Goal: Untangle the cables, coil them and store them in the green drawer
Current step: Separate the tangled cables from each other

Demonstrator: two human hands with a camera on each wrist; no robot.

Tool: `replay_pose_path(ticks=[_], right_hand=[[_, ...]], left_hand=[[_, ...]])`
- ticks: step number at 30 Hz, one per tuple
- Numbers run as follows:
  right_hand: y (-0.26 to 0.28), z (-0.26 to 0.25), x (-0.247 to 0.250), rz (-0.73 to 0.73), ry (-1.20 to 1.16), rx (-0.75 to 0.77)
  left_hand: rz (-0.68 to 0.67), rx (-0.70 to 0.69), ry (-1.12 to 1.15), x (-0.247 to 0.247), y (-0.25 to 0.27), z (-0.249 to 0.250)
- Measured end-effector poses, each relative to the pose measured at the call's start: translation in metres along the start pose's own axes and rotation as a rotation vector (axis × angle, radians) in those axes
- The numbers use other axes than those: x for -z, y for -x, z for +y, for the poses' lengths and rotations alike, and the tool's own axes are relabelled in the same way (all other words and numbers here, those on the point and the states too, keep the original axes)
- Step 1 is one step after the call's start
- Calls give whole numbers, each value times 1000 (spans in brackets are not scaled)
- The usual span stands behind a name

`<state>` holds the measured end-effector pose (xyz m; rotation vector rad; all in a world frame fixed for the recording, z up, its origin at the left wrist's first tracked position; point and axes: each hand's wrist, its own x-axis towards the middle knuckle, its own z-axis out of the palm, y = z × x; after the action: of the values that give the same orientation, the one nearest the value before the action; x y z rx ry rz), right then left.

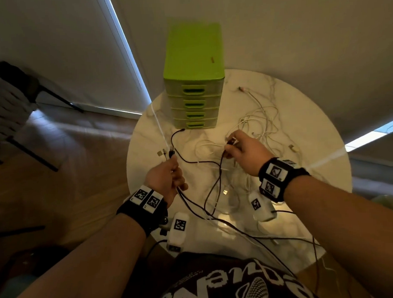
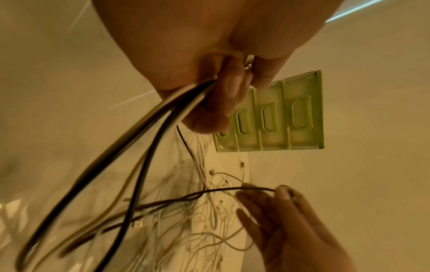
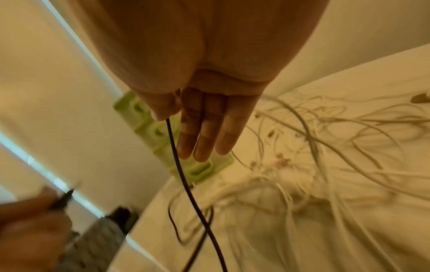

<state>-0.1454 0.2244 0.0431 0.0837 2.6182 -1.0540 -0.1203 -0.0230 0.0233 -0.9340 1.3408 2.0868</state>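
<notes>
Nearest the body, both forearms reach forward over the round white marbled surface (image 1: 314, 143), each wrist strapped with a black band carrying square printed markers. The left hand (image 1: 167, 177) is raised above the surface, knuckles turned outward, its fingers (image 2: 229, 86) curled into a fist round a bundle of cables: black cable (image 1: 215, 184) strands and a white one (image 2: 186, 108) hang out of the bottom of the fist toward the body, and a dark plug (image 1: 171, 152) sticks up from its top. The left wrist view shows those strands running thick and blurred down from the curled fingers.

Across from it, the right hand (image 1: 243, 151) is held at about the same height, palm down. Its thumb and forefinger pinch the black cable near a dark connector, while the other three fingers (image 3: 204, 132) lie straight and pressed side by side. From the pinch the black cable drops in a loose loop to the surface between the two hands.

Beyond and to the outer side of the right hand lies a tangle of white cables (image 1: 259, 119), spread loosely on the surface with several plug ends showing. Farther off, ahead of the gap between the hands, stands the green drawer unit (image 1: 194, 65), upright, its four drawers closed, handles facing the person. One black connector end (image 1: 181, 130) lies just before its lowest drawer.
</notes>
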Motion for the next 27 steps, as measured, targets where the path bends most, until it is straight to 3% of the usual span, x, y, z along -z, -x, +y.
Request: replay_pose_path(ticks=[6, 9, 11, 14, 16, 20, 23, 27], right_hand=[[14, -52, 64, 339, -685, 154], [22, -66, 82, 460, -856, 217], [26, -59, 80, 360, -790, 141], [32, -36, 81, 253, -490, 58], [37, -36, 101, 352, -387, 93], [51, -59, 146, 513, -523, 319], [53, -58, 137, 389, -450, 297], [58, -41, 85, 218, -240, 190]], left_hand=[[-62, -28, -4, -27, 4, 7], [-108, -25, 1, -36, 6, 9], [-119, -28, -3, -42, 8, 9], [-132, -59, -14, -48, 11, 9], [-147, -81, -2, -50, 12, 9], [-184, -107, 35, -54, 14, 7], [-224, -116, 72, -64, 15, 8], [-315, -138, 86, -87, 27, 8]])
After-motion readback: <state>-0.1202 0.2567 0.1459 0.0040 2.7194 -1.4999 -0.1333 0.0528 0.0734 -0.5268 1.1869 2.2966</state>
